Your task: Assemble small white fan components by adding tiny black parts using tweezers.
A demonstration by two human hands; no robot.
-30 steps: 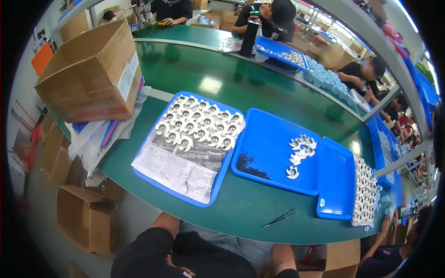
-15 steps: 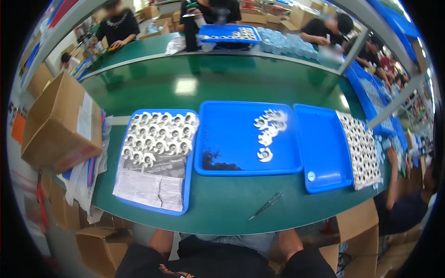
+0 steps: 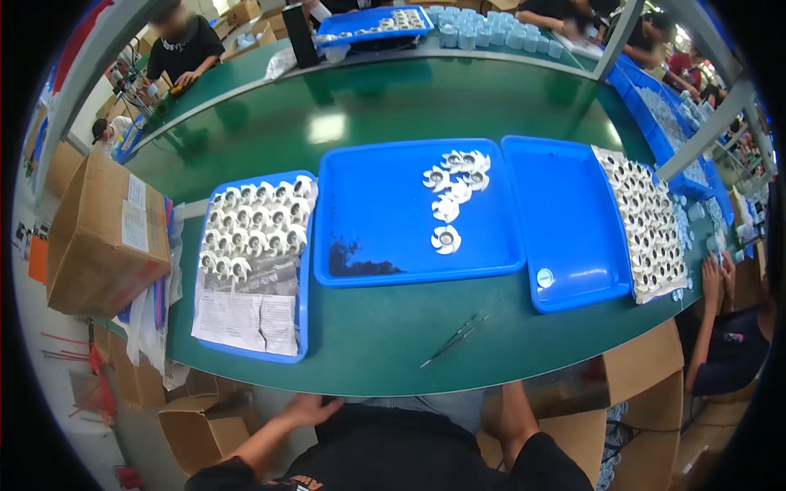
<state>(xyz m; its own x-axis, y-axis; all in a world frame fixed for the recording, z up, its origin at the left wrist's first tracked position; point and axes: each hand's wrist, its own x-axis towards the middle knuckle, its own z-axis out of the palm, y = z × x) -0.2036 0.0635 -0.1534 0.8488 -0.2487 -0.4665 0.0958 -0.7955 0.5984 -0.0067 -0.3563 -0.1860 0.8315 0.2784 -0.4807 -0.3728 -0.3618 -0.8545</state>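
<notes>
My left hand (image 3: pixel 309 407) is low beside my lap, just below the table's front edge. Its thumb sticks out to the right, and nothing shows in it. Of my right arm only the forearm (image 3: pixel 514 413) is seen, its hand hidden under the table edge. A pair of tweezers (image 3: pixel 455 339) lies on the green table between the trays and me. White fan-like impellers (image 3: pixel 446 239) lie loose in the middle blue tray (image 3: pixel 368 270). Rows of the same impellers (image 3: pixel 258 218) cover the upper part of a newspaper sheet (image 3: pixel 246 319) in the left blue tray (image 3: pixel 303 327).
On the right, a blue tray (image 3: pixel 565 221) holds a small round disc (image 3: pixel 544 278), beside a sheet packed with impellers (image 3: pixel 643 229). A cardboard box (image 3: pixel 106 237) stands at the left. Open cartons (image 3: pixel 205 430) are below the table. Co-workers sit across and at the right (image 3: pixel 733 344).
My left hand has come into sight from under the table edge, while my right hand stays hidden. The view has shifted, and the trays and tweezers lie as before.
</notes>
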